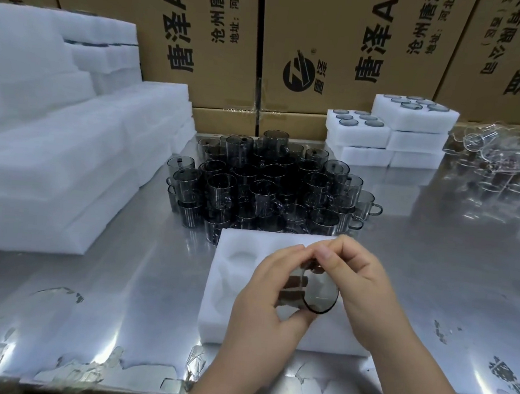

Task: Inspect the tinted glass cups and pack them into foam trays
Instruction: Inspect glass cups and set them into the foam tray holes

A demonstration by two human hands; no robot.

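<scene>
1. The tinted glass cup (313,294) is held in both hands just above the foam tray (227,318), tipped on its side with its rim turned toward 4 o'clock
2. The left hand (263,293) grips the cup body, fingers curled round the far side and thumb across the near side
3. The right hand (361,276) pinches the top of the cup between curled fingertips and thumb; whether that part is the handle cannot be told
4. The foam tray lies flat on the steel table (121,279); the moulded recesses visible at its 9 o'clock side hold nothing
5. At 12 o'clock from the tray, touching its far edge, stands a dense cluster of tinted cups (262,184), stacked in layers
6. At 1 o'clock sit packed foam trays (388,135), piled up, with cup rims showing in the top ones
7. At 2 o'clock lies clear glassware (498,153)
8. At 10 o'clock are stacked foam blocks (54,149)
9. Printed cardboard cartons (326,46) stand along the back
</scene>
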